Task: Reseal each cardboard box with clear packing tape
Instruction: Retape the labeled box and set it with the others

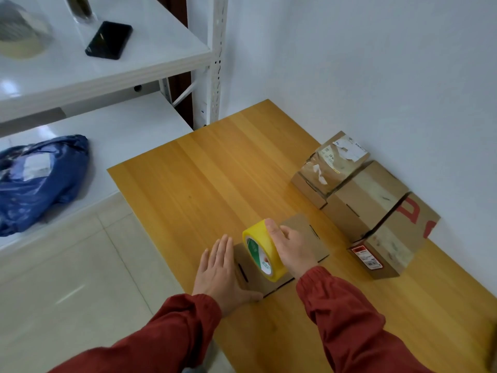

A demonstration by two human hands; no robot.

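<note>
Head view. Small flat brown cardboard box point(317, 243) sits on the light wooden table point(215, 170), near its front-left edge, directly under both hands.

Yellow-tinted roll of packing tape with a green-and-white core label point(262, 250) stands on edge on top of the box, core facing the camera-left side.

Right hand point(291, 249): clenched round the roll from its right side. Thumb point(271, 230) lies over the top of the rim, the other fingers wrap the far face. The roll is between the thumb and the curled fingers, with its bottom touching the box top.

Left hand point(220, 273): released and flat. Fingers point(223, 249) are straight, close together and pointing away, lying against the box's left end. The thumb runs along the near edge of the box. The roll is just beside these fingers, apart from them.

Can't tell whether a tape end is pulled out; no strip is visible.

Three more cardboard boxes stand in a row along the white wall on the right, touching each other:
- far one with torn white labels point(330, 168)
- plain middle one point(368, 200)
- near one with red print and a red-edged label point(395, 238)

To the left is a white metal shelf unit point(150, 60). A black phone point(109, 40) lies on the upper board and a crumpled blue plastic bag point(40, 181) on the lower one.
</note>
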